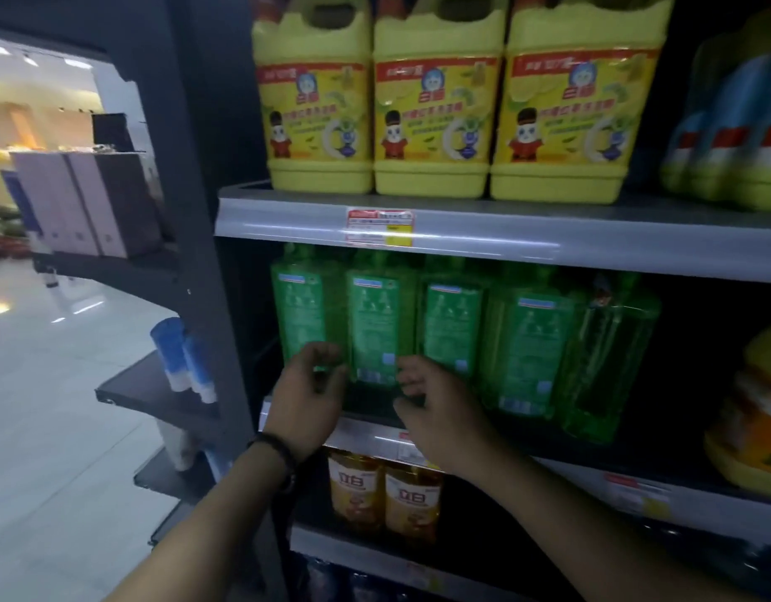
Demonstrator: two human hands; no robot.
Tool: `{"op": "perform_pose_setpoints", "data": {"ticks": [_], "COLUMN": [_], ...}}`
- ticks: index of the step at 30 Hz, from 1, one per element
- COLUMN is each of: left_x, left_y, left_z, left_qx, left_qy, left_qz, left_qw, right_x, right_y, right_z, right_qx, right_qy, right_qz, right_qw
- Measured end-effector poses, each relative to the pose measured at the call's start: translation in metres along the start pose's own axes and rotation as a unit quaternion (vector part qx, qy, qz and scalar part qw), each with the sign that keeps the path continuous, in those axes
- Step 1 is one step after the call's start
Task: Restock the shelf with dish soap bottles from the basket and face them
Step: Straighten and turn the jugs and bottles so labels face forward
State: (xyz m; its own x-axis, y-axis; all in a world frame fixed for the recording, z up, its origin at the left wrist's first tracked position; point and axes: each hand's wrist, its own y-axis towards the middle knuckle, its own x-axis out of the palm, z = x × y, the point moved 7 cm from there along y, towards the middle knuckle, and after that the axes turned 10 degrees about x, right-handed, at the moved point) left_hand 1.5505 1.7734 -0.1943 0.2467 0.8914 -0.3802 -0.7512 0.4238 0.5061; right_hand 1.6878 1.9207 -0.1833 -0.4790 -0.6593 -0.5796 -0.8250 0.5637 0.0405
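Head view: the left hand (307, 393) and the right hand (438, 412) sit low at the front of the middle shelf (592, 475), either side of the base of the second green bottle (372, 323). Fingers of both hands are curled. Blur hides whether they pinch the bottle or only touch it, so the grip cannot be told. The left hand also overlaps the lower corner of the leftmost green bottle (303, 310).

Procedure for facing: hold the bottle low at both edges, keep the base flat on the shelf, and turn it about its upright axis. Draw it forward to the shelf lip, level with its neighbours. Avoid tilting; the row stands close and one bottle can knock the next.

Orientation: all five green bottles stand upright, long axis vertical, caps up beneath the shelf above. Four show a printed panel towards the aisle; the fine print suggests back labels. The rightmost green bottle (605, 362) is turned and shows no label.

Yellow jugs (431, 106) stand on the shelf above. The basket is not in view.
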Motion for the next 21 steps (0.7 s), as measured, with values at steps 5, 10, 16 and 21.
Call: {"op": "perform_pose_setpoints", "data": {"ticks": [5, 10, 16, 21], "left_x": [-0.029, -0.015, -0.009, -0.01], "left_y": [0.04, 0.057, 0.075, 0.065], "left_z": [-0.037, -0.074, -0.086, -0.066], "left_qx": [-0.007, -0.083, -0.138, -0.093], "left_qy": [0.017, -0.128, -0.215, -0.221], "left_qz": [0.061, 0.032, 0.067, 0.073], "left_qw": [0.998, 0.988, 0.965, 0.968], "right_x": [0.053, 0.081, 0.1, 0.097], "right_y": [0.036, 0.057, 0.051, 0.053], "right_z": [-0.039, -0.054, -0.064, -0.069], "right_qx": [0.002, 0.031, 0.068, 0.086], "right_qy": [0.048, 0.113, 0.158, 0.191], "right_qz": [-0.045, -0.024, -0.063, -0.074], "right_qw": [0.998, 0.993, 0.983, 0.975]}}
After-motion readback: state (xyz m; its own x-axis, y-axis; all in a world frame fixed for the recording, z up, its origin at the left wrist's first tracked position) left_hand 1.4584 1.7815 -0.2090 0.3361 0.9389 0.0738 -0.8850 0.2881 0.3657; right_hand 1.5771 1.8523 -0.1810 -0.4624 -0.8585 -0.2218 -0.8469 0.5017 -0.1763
